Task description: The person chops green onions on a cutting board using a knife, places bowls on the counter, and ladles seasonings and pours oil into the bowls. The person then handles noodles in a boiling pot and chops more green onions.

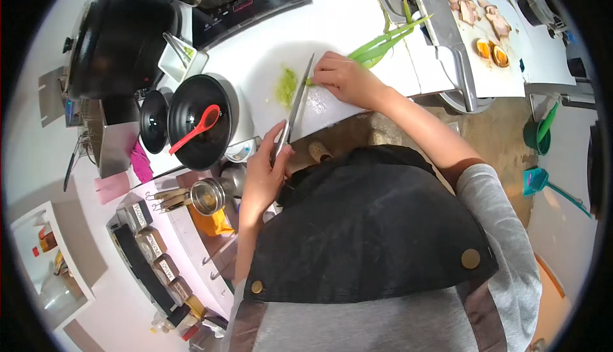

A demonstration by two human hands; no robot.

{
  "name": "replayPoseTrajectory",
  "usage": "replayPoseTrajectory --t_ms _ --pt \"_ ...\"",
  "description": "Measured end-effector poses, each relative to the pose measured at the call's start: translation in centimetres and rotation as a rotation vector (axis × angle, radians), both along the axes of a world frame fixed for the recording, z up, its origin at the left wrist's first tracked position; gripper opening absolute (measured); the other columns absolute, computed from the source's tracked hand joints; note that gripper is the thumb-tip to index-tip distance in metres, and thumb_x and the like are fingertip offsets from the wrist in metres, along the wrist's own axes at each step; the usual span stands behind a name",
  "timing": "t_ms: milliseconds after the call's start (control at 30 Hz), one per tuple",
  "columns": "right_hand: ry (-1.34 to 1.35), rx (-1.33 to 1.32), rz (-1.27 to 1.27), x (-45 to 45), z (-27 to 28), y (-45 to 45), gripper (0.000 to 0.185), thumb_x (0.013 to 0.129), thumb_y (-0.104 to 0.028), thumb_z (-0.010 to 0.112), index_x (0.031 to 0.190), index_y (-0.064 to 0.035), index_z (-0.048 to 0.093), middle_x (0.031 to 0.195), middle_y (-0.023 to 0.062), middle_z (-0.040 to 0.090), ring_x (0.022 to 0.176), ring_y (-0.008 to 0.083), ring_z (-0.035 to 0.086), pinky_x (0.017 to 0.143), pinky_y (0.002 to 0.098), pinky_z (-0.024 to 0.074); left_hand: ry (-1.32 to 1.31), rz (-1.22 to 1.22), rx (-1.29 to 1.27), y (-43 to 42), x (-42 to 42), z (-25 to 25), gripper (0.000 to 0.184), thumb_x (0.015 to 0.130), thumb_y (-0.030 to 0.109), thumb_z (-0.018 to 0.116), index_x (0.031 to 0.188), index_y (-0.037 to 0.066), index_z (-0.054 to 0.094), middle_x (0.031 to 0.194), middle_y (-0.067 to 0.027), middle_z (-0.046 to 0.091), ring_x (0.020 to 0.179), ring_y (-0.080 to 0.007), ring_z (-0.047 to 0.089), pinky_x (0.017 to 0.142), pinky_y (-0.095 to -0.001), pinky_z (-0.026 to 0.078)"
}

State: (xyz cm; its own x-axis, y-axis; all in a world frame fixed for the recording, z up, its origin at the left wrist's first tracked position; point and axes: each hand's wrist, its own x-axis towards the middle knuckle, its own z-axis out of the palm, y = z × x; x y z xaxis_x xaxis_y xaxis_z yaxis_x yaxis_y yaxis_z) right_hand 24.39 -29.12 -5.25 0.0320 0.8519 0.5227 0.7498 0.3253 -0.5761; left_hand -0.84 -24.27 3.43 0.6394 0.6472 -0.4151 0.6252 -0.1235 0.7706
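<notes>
My left hand (267, 172) is closed around the handle of a kitchen knife (299, 96), whose long blade points away from me over the white work surface (265, 64). My right hand (348, 80) grips a bunch of green onion (386, 44) with bent fingers. The cut end of the stalks pokes out beside the blade, and the long leaves trail off to the right. Left of the knife lies a small heap of chopped green onion (287, 86).
Black bowls (220, 93) sit at left, one with a red spoon (199, 127), near a white container (182, 61) and induction cooker (255, 4). At right, meat slices (469, 13) and halved eggs (500, 56) lie on a board near another knife (464, 84).
</notes>
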Motion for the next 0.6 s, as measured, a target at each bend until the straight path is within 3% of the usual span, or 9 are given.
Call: replayPoseTrajectory --t_ms 33,133,267,367,500,600 --pt "-0.022 0.025 0.007 0.0 -0.1 0.0 0.01 0.078 -0.003 0.062 0.088 -0.0064 0.063 0.09 0.0049 0.06 0.094 0.0263 0.056 0.081 0.0361 0.0491 0.014 0.006 -0.033 0.0 0.0 0.1 0.047 0.096 0.016 0.055 0.142 0.014 0.045 0.075 -0.005 0.061 0.055 -0.0094 0.055 0.052 -0.0258 0.044" --pt "-0.06 0.059 -0.01 -0.3 -0.7 0.2 0.012 0.075 -0.003 0.063 0.087 -0.006 0.063 0.089 0.0049 0.059 0.093 0.0262 0.056 0.082 0.0359 0.0492 0.003 -0.014 -0.012 0.0 -0.1 0.1 0.047 0.096 0.016 0.055 0.142 0.013 0.045 0.075 -0.005 0.061 0.055 -0.0092 0.054 0.053 -0.0258 0.044" --pt "-0.126 0.029 -0.022 -0.6 -0.6 0.3 0.013 0.073 -0.002 0.064 0.086 -0.006 0.062 0.091 0.0047 0.059 0.093 0.0264 0.055 0.083 0.036 0.049 0.06 -0.045 0.103 -0.1 0.0 0.2 0.045 0.096 0.015 0.054 0.141 0.012 0.046 0.074 -0.012 0.063 0.058 -0.0137 0.057 0.061 -0.0293 0.047" --pt "-0.114 0.023 -0.015 -0.5 -0.9 0.1 0.016 0.073 -0.001 0.065 0.088 -0.0058 0.063 0.093 0.005 0.059 0.096 0.0267 0.055 0.083 0.0361 0.049 -0.011 -0.083 0.228 -0.1 -0.3 -0.8 0.048 0.096 0.012 0.052 0.143 0.02 0.046 0.074 -0.0027 0.062 0.054 -0.0053 0.047 0.055 -0.0233 0.043" --pt "-0.108 -0.001 -0.021 -0.5 -0.2 0.0 0.019 0.073 -0.001 0.067 0.091 -0.0061 0.064 0.093 0.0055 0.06 0.098 0.0259 0.055 0.082 0.0357 0.0493 0.011 -0.102 0.24 0.1 -0.6 -0.7 0.046 0.096 0.012 0.053 0.141 0.02 0.048 0.071 -0.0031 0.061 0.053 -0.006 0.045 0.055 -0.0236 0.043" --pt "-0.234 -0.007 -0.024 -0.1 1.0 -0.1 0.02 0.073 -0.001 0.067 0.093 -0.0059 0.064 0.092 0.0057 0.06 0.096 0.0259 0.056 0.082 0.0352 0.0487 0.089 -0.106 0.218 0.1 -0.2 0.4 0.046 0.093 0.011 0.055 0.139 0.016 0.049 0.081 -0.0243 0.062 0.068 -0.0297 0.062 0.07 -0.0322 0.048"
